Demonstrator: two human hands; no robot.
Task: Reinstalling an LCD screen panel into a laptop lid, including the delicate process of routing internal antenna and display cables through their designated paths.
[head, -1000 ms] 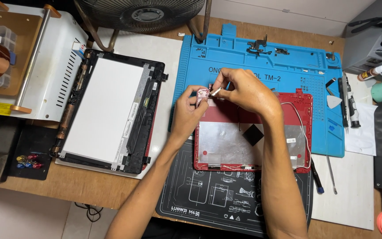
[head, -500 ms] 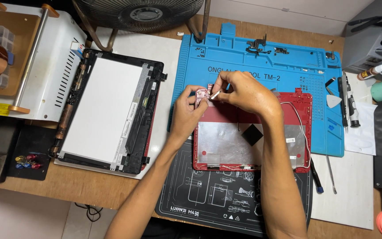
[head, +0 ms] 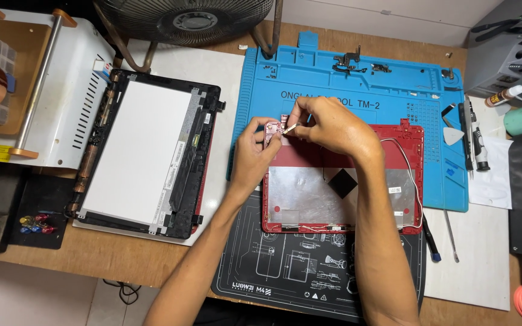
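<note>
A red laptop lid shell [head: 339,193] lies open-side up across the blue mat [head: 394,78] and the black mat [head: 297,271], with a silver foil sheet and a thin white cable inside it. My left hand [head: 255,154] grips the shell's top left corner. My right hand [head: 327,127] pinches a small slim metal part [head: 290,128] right at that corner. The corner itself is partly hidden by my fingers.
A black-framed laptop screen panel [head: 146,151] lies to the left on a white sheet. A white machine [head: 61,90] stands at the far left, a fan [head: 188,18] at the back. Tools [head: 472,133] and small metal parts [head: 348,60] lie on the blue mat's right and far side.
Both hands have stayed at the shell's top left corner. The fingers shifted slightly; nothing else moved.
</note>
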